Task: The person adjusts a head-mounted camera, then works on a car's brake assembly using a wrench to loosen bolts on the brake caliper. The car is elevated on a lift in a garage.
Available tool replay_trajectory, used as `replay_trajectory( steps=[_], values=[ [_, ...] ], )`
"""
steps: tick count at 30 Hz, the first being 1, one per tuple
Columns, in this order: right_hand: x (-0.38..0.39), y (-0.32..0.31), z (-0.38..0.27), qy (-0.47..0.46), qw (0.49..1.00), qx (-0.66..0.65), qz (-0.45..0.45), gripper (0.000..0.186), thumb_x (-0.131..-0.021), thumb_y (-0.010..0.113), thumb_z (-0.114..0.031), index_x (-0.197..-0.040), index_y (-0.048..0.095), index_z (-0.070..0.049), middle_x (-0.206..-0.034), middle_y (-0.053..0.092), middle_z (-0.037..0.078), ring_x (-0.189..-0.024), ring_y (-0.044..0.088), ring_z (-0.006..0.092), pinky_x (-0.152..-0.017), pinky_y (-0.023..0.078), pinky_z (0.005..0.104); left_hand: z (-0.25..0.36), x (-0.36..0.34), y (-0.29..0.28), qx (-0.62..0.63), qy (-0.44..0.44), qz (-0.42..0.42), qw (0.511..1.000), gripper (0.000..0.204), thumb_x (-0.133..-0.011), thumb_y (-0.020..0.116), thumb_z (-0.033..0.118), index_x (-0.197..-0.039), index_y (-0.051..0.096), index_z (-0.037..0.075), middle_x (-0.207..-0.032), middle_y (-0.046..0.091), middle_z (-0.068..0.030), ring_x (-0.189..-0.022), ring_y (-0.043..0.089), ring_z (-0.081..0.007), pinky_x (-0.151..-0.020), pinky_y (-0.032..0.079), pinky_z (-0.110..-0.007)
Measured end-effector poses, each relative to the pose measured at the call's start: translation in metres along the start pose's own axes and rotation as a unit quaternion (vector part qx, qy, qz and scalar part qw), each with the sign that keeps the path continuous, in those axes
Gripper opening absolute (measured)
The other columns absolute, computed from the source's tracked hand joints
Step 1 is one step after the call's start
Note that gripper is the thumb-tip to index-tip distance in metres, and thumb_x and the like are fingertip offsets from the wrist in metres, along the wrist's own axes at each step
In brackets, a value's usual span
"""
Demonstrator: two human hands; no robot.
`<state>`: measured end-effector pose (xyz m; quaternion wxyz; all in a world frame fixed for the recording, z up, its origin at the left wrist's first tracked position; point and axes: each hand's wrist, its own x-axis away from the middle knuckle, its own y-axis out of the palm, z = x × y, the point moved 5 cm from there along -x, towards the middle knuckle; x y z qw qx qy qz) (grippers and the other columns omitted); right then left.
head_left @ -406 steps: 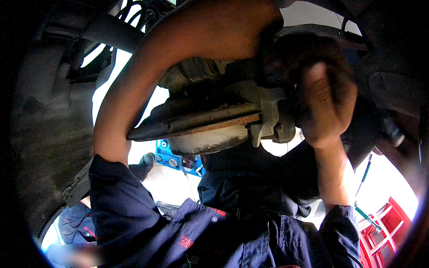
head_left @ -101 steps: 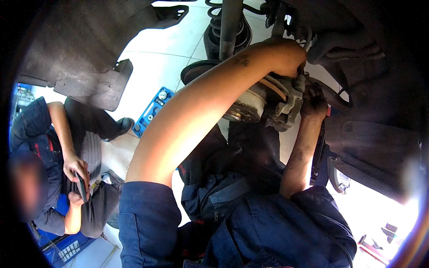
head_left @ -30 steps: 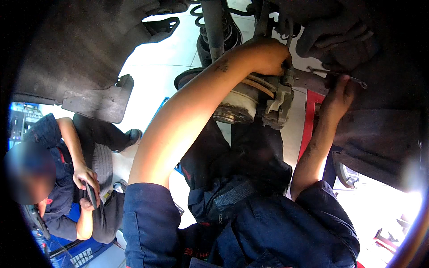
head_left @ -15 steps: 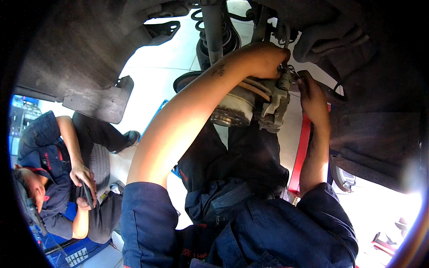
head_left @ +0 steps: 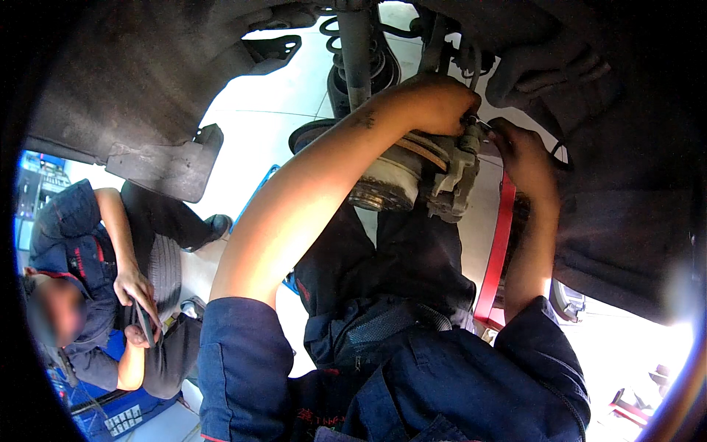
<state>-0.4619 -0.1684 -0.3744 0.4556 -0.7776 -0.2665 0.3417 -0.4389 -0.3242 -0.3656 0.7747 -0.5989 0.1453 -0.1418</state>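
Observation:
A grey brake caliper (head_left: 456, 180) sits at the right side of the rusty brake disc and hub (head_left: 383, 184) inside the wheel arch. Across the disc reaches my left arm, and my left hand (head_left: 444, 107) is curled at the caliper's top, its fingertips mostly hidden in shadow. My right hand (head_left: 521, 151) is on the caliper's right side, fingers pinched around a slim shiny metal tool (head_left: 483, 124). That tool points toward my left fingertips at the caliper's upper end; its exact kind is too small to make out.
Above the disc stand a strut (head_left: 354, 55) and a coil spring (head_left: 335, 40). Dark wheel-arch liner (head_left: 618, 221) closes in on the right, with a red post (head_left: 495, 254) below. At left a seated co-worker (head_left: 74, 243) holds a phone-like object beside a tyre (head_left: 165, 269).
My right hand has shifted slightly right, away from the caliper, and turned, with its tool tilted differently. My left hand stays at the caliper's top.

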Motion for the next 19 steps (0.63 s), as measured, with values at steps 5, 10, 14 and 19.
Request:
replay_trajectory(
  steps=[5, 10, 14, 19],
  values=[
    [0.002, -0.015, 0.022, 0.020, 0.999, -0.037, -0.030, 0.023, -0.090, 0.061, -0.021, -0.102, 0.065, -0.002, -0.094, 0.068, 0.017, -0.087, 0.066, 0.0338, -0.078, 0.049, 0.0376, 0.001, 0.006, -0.004, 0.004, 0.001, -0.009, 1.000, 0.038, -0.077, 0.068, 0.018, -0.112, 0.061, 0.007, -0.103, 0.066, -0.0170, -0.100, 0.063, -0.0338, -0.088, 0.050, -0.044],
    [0.019, -0.045, 0.037, 0.094, 0.989, -0.118, 0.011, 0.022, -0.089, 0.064, -0.019, -0.102, 0.066, -0.001, -0.088, 0.070, 0.012, -0.082, 0.066, 0.0234, -0.077, 0.049, 0.0339, 0.006, -0.003, -0.006, 0.002, -0.006, 0.001, 1.000, 0.035, -0.076, 0.067, 0.017, -0.109, 0.063, 0.007, -0.100, 0.067, -0.0168, -0.097, 0.064, -0.0334, -0.086, 0.051, -0.043],
    [0.029, -0.039, 0.047, 0.137, 0.970, -0.138, 0.146, 0.023, -0.093, 0.062, -0.022, -0.098, 0.068, 0.000, -0.087, 0.070, 0.010, -0.076, 0.062, 0.0162, -0.072, 0.049, 0.0302, 0.005, 0.001, -0.002, 0.002, 0.001, 0.006, 1.000, 0.033, -0.075, 0.068, 0.018, -0.105, 0.064, 0.007, -0.097, 0.067, -0.0173, -0.094, 0.065, -0.0342, -0.084, 0.051, -0.044],
    [0.017, -0.006, 0.155, 0.039, 0.885, -0.332, 0.324, 0.029, -0.095, 0.058, -0.021, -0.094, 0.068, 0.006, -0.085, 0.069, 0.016, -0.076, 0.063, 0.0204, -0.069, 0.050, 0.0325, 0.019, -0.017, 0.004, -0.023, 0.009, 0.009, 1.000, 0.026, -0.078, 0.062, 0.019, -0.098, 0.066, 0.004, -0.098, 0.067, -0.0180, -0.094, 0.064, -0.0337, -0.081, 0.052, -0.047]
  ],
)
